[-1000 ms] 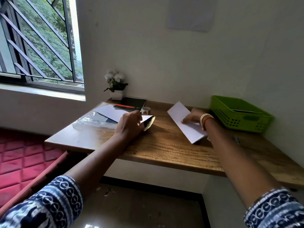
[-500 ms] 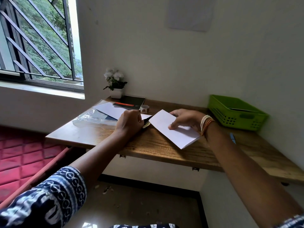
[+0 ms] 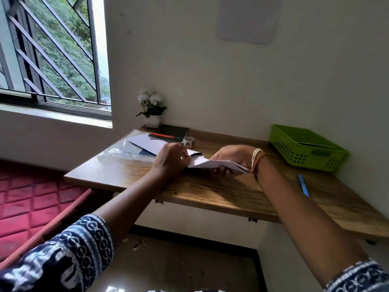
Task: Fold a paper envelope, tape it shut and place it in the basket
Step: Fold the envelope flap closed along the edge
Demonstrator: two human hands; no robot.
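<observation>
A white paper envelope is held just above the middle of the wooden desk, seen almost edge-on. My right hand grips its right half, thumb on top and fingers underneath. My left hand pinches its left end, where a dark-lined flap shows. A small roll of tape stands on the desk just behind the hands. The green plastic basket sits at the back right corner against the wall, with something dark lying inside.
White sheets and a clear plastic sleeve lie at the left of the desk. A black notebook and a small potted white flower stand at the back. A blue pen lies at the right. A red mattress is lower left.
My right hand has slid the envelope from the right of the desk toward the middle and lifted it. My left hand now holds its left end.
</observation>
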